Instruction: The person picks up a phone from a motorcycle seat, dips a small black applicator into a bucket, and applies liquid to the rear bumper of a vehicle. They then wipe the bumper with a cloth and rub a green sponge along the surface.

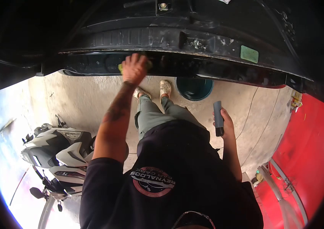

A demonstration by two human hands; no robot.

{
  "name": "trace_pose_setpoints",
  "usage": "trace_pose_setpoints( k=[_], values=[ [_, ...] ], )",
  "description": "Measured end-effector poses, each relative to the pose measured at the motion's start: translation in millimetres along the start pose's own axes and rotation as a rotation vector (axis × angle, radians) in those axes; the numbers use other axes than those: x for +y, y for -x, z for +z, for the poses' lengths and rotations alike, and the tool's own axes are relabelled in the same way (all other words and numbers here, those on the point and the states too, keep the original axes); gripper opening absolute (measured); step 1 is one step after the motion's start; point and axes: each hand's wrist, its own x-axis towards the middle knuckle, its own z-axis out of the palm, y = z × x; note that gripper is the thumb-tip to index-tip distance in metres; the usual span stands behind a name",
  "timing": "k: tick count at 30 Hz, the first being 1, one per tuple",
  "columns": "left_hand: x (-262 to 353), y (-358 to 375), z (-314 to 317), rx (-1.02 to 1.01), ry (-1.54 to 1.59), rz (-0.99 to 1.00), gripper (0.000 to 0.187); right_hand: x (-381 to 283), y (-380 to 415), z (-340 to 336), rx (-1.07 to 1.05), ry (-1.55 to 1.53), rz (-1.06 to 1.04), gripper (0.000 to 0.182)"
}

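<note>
My left hand (134, 68) is pressed on the glossy black bumper (97, 63) of a vehicle, fingers spread over a yellow-green pad (149, 65). Only the pad's edges show on either side of my hand, which is slightly blurred. Out to the right, away from the bumper, my right hand (227, 121) is closed around a slim grey bar-shaped tool (218, 116) with a black end, held upright. Its exact kind is not clear.
A green rectangular pad (249, 54) lies on the sill above the bumper. Below the bumper stands a dark teal tub (194, 91), right of my feet. A motorcycle (61, 152) is parked behind on the left, and a red wall (303, 145) stands right. Thin cables cross the floor.
</note>
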Motion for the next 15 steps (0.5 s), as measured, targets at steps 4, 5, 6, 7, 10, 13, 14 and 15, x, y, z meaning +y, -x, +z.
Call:
trace_pose_setpoints(
  k=[4,5,6,7,10,13,14,15],
  values=[
    [-31.6,4.6,-8.1,0.049,-0.014,-0.430,0.036,-0.3,8.0,-17.8,0.066,-0.045,-0.030,0.050],
    [-23.0,1.1,-5.6,0.072,-0.020,-0.497,0.040,-2.0,8.6,-17.0,0.051,-0.047,-0.043,0.049],
    [-11.9,-1.9,-5.4,0.095,-0.027,-0.566,0.044,-4.2,8.3,-15.4,0.035,-0.046,-0.057,0.048],
    [4.4,-3.3,-5.5,0.016,-0.052,-0.562,0.057,-6.8,6.6,-13.3,0.018,-0.045,-0.073,0.047],
    [71.9,-4.8,5.8,0.026,0.045,-0.359,0.040,-7.9,-15.8,18.3,0.125,0.160,-0.238,0.049],
    [108.2,11.0,0.0,-0.014,0.225,0.066,0.025,-24.1,-35.5,74.3,0.022,0.594,-0.455,0.046],
    [107.8,23.4,-2.3,-0.024,0.267,0.089,0.026,-27.7,-42.4,100.0,-0.002,0.705,-0.638,0.043],
    [104.7,41.6,-7.6,-0.041,0.309,0.112,0.027,-29.4,-48.3,125.2,-0.029,0.811,-0.816,0.041]
  ],
)
